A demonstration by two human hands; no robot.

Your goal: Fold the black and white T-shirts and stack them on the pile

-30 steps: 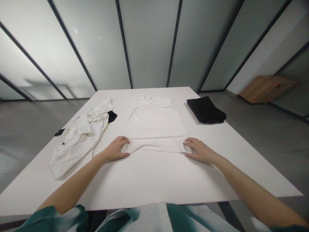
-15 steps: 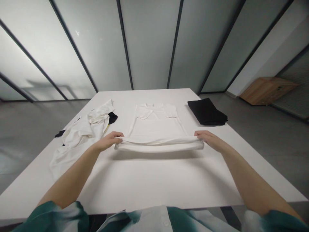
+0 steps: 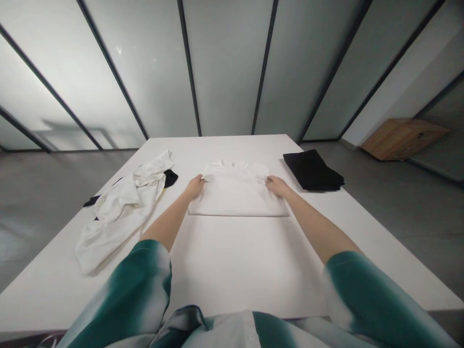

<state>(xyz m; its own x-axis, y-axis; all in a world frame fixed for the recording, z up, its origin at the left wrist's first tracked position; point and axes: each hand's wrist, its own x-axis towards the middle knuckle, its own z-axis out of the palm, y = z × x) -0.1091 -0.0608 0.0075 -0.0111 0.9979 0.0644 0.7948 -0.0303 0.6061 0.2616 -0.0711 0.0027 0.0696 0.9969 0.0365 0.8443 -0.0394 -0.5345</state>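
A white T-shirt [image 3: 237, 195] lies folded up on the white table [image 3: 232, 270] in front of me, its neckline at the far side and a straight fold along the near side. My left hand [image 3: 195, 186] pinches the shirt's left side toward the far end. At the matching spot on the right, my right hand [image 3: 277, 186] grips the other side with closed fingers. The hem that was lifted now rests over the upper part of the shirt, close to the collar.
Left on the table is a loose heap of white clothing [image 3: 123, 203] with some black cloth [image 3: 170, 178] under it. A stack of folded black fabric [image 3: 313, 170] lies at the right. Beyond stand frosted glass panels [image 3: 224, 67]; a wooden cabinet [image 3: 402, 137] is far right.
Both hands have moved away from me and inward, carrying the shirt's lower part up over its chest. The shirt now lies flat and shorter, its near edge a clean fold.
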